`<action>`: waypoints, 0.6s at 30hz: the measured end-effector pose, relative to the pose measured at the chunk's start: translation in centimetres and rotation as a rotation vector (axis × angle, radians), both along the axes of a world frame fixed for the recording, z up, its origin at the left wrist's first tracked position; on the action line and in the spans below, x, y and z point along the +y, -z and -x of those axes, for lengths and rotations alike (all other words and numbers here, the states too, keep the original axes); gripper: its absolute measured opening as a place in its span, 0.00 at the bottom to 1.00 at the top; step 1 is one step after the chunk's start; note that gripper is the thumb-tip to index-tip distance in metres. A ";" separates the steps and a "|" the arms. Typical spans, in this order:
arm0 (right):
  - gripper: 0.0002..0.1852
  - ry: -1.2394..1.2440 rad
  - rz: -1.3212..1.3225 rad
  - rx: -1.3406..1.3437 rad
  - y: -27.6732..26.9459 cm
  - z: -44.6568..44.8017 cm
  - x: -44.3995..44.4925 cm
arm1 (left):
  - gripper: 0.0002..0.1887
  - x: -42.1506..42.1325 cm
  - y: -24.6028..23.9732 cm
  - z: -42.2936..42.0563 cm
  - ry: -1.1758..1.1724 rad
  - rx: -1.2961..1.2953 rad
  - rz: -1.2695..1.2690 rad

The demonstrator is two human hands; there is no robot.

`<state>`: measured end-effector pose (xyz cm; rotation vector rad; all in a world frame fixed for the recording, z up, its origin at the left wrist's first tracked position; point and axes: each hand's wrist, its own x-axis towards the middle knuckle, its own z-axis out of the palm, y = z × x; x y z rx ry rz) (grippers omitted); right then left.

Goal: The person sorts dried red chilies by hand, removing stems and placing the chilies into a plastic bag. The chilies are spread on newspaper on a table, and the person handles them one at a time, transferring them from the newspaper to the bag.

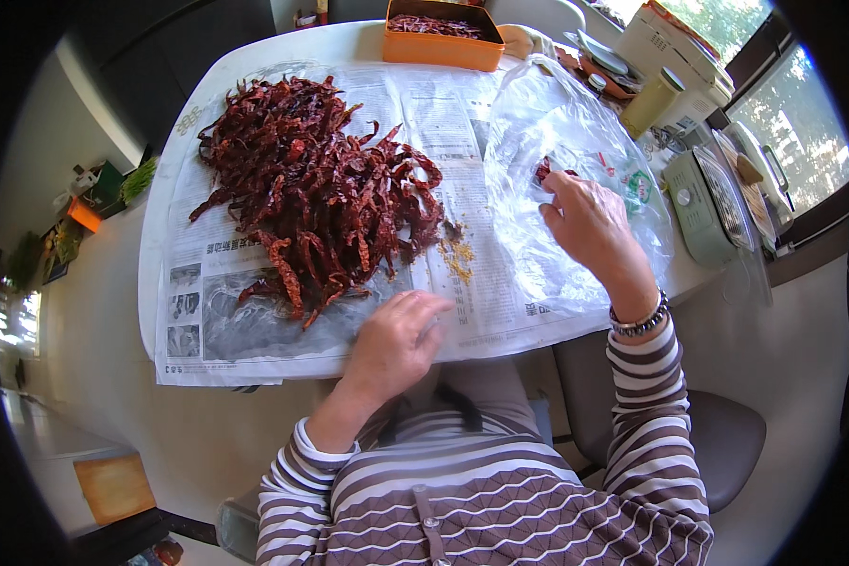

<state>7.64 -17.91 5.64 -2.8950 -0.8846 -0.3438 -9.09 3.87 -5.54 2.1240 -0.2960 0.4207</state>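
A large heap of dried red chilies (311, 170) lies on newspaper sheets (439, 141) at the left and middle of the table. My left hand (400, 339) hovers, slightly blurred, at the near edge of the newspaper; its thumb and fingers are apart and nothing shows between them. On the right, a clear plastic bag (538, 127) is spread out flat. Over it my right hand (591, 219) points its fingertips at a few dark red chili pieces (543, 168). Whether those fingers grip a piece is hidden. Yellow seeds (457, 258) are scattered between the heap and the bag.
An orange box (442, 51) of dried red chili strips stands at the far edge. Along the right, by the window, are a capped jar (651, 102), a white appliance (672, 60) and a pale green appliance (704, 205). A brown chair (722, 439) sits at my right.
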 end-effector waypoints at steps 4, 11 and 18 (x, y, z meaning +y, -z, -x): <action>0.08 -0.159 -0.035 0.123 -1.8 2.2 3.9 | 0.13 0.0 -0.1 0.0 0.006 -0.006 0.018; 0.06 -0.144 0.120 0.159 2.3 -1.4 9.8 | 0.13 -0.1 -0.2 -0.1 0.008 -0.012 0.020; 0.07 -0.296 0.104 -0.068 8.9 -5.4 10.6 | 0.13 -0.1 0.0 -0.2 0.005 -0.013 0.018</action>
